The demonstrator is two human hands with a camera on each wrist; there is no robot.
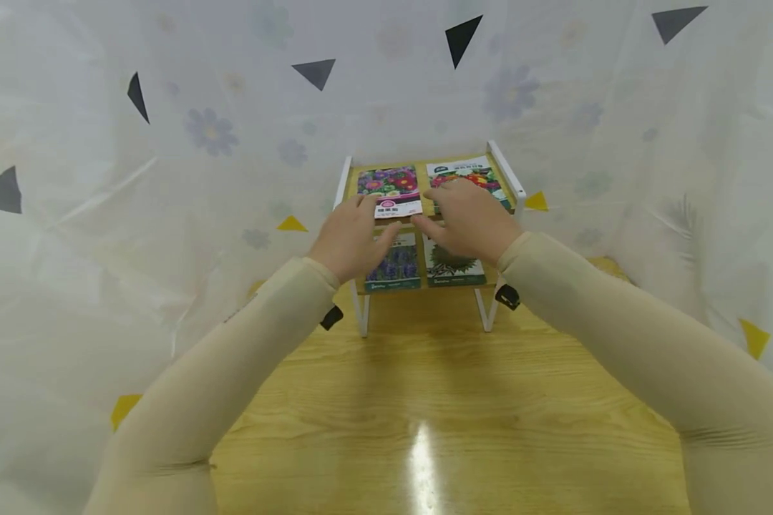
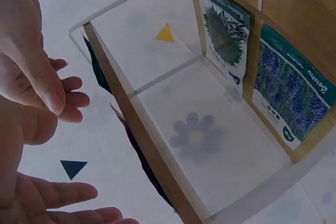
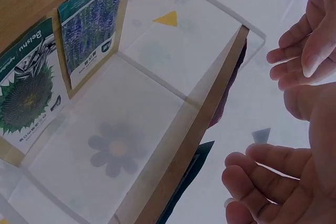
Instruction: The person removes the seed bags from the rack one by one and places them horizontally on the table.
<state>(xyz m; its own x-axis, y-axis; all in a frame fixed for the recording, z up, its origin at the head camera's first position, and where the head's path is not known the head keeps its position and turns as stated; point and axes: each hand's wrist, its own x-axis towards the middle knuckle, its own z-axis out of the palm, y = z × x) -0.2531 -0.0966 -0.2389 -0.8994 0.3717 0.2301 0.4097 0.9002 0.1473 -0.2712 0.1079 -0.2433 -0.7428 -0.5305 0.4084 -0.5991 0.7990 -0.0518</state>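
My left hand (image 1: 354, 239) hovers at the near left corner of a seed packet (image 1: 396, 182) printed with pink and purple daisy-like flowers. Over a packet (image 1: 467, 172) with red and orange flowers is my right hand (image 1: 473, 222), covering part of it in the head view. Both hands have loosely bent fingers, thumbs toward each other, and the wrist views show nothing held. On the lower tier lie a purple-flower packet (image 2: 294, 87) and a sunflower packet (image 3: 29, 95), partly hidden by my hands in the head view.
A small two-tier rack with wooden shelves and a white frame (image 1: 507, 172) carries the packets. It stands on a wood-grain table (image 1: 412, 386). Behind and around hangs a pale sheet (image 1: 393, 107) with flowers and triangles. A dark strap (image 1: 507, 297) hangs below the right wrist.
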